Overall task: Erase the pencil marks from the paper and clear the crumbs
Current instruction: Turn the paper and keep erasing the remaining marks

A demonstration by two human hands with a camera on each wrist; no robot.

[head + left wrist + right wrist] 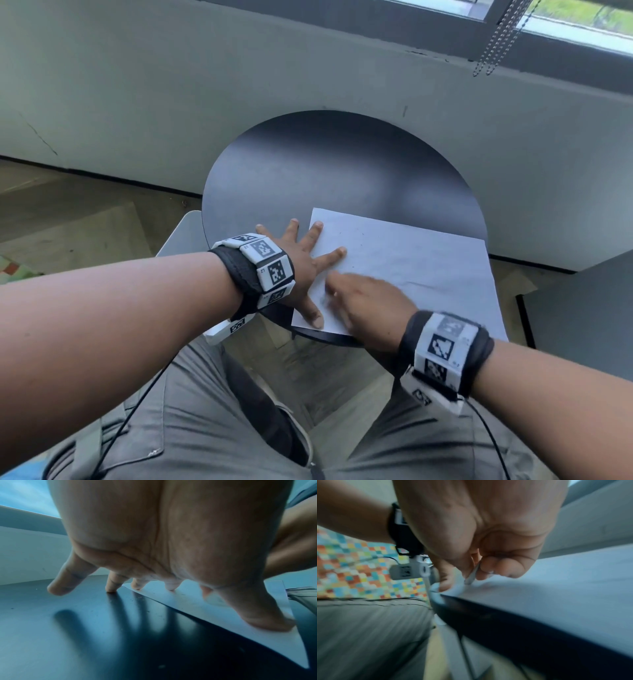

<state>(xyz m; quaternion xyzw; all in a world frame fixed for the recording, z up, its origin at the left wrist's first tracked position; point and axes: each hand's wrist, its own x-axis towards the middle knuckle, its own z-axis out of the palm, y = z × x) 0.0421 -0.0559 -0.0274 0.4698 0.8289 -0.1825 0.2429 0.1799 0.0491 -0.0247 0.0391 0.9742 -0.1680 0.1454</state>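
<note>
- The counter (342, 171) is a dark round top; the paper (411, 267) lies on its near right part, its right end hanging past the rim.
- The paper's long axis runs from the near-left corner out to the right, away from both hands.
- The left hand (301, 263) is spread flat, fingers (169, 586) straight and apart: the thumb and 2 fingers press the paper's left edge, the other 2 rest on the bare counter.
- The right hand (366, 305) is blurred at the near-left corner, just beside the left thumb, fingers curled round a thin pale eraser (471, 576) whose tip meets the sheet.
- Faint marks (359, 236) lie just beyond the right hand, so it looks the nearer hand for rubbing them.
- Crumbs (139, 599) dot the counter by the paper's left edge, under the left hand.
</note>
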